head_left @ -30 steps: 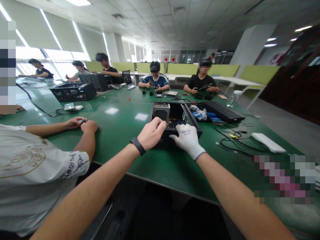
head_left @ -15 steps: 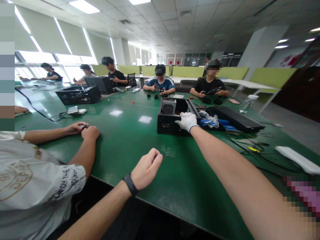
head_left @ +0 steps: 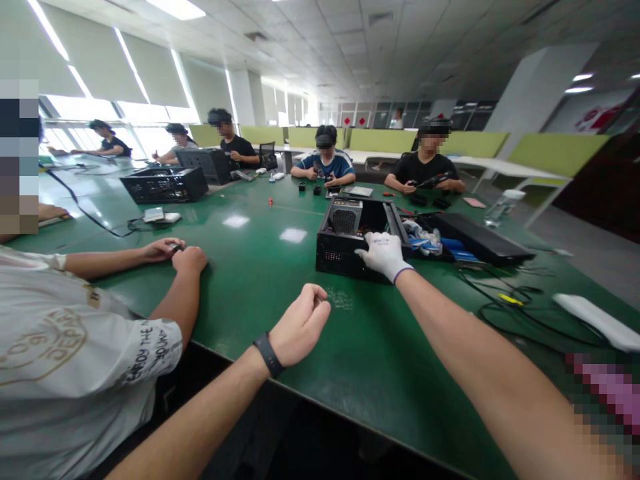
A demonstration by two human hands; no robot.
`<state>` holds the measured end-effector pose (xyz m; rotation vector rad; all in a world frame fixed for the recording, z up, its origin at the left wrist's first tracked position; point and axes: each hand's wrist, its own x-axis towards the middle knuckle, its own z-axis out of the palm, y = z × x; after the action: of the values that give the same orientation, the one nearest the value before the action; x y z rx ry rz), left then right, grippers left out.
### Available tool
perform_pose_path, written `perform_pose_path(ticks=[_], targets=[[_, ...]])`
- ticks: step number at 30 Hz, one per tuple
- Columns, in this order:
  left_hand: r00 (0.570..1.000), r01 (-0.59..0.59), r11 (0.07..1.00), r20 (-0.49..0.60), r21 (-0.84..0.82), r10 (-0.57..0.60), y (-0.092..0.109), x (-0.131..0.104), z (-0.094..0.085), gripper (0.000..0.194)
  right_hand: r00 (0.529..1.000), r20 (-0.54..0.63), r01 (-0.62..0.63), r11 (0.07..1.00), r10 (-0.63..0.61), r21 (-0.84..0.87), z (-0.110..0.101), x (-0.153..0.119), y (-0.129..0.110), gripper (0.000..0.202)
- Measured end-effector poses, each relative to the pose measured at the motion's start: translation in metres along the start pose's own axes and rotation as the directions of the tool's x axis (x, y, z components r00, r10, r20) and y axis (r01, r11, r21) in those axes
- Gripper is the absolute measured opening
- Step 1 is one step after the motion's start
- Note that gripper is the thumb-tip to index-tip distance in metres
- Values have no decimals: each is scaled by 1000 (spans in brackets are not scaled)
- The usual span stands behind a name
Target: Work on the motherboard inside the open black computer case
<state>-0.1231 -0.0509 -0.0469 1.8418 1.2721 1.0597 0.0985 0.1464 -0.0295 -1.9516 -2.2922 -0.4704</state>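
Observation:
My right hand [head_left: 384,255], in a white glove, has its fingers hooked over the near edge of a black computer case [head_left: 333,257]. The case lies open-topped on the green table, with a grey power supply [head_left: 347,219] in its left part. My left hand [head_left: 303,325], bare with a dark band on the wrist, hovers near the table's front edge. Its fingers are curled towards the thumb, and what they hold, if anything, is hidden. Right of the case lie crumpled blue-and-white gloves [head_left: 423,238] and a flat black panel [head_left: 477,240].
At my left sits a co-worker, whose hands [head_left: 187,259] hold a small dark thing. More people work across the table [head_left: 240,267]. Cables [head_left: 493,310], a white bar [head_left: 595,321] and a clear bottle [head_left: 503,208] are on the right. Another black case [head_left: 167,185] stands far left.
The case has come slightly nearer with my gloved hand on its edge. My left hand's fingers have loosened a little. The whole view has shifted slightly.

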Motion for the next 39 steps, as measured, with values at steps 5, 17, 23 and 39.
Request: perform_pose_path(ticks=[5,17,23,39], targets=[[992,-128,991,-14,44,129,32,18,-1,26,998,-50,29,999,-28,20,-15,-77,-13,47],[971,-145,774,239,616,-8,88,52,26,41,991,-113,81,996,-75,43,-69,-260,-32,31],[912,-237,547,377,803,-158,80,55,43,43,991,-114,76,991,-63,106,-83,-312,-40,26],[708,-453,275,529,848,-468,53,79,87,63,988,-125,116,976,-94,183,-91,-351,-39,26]])
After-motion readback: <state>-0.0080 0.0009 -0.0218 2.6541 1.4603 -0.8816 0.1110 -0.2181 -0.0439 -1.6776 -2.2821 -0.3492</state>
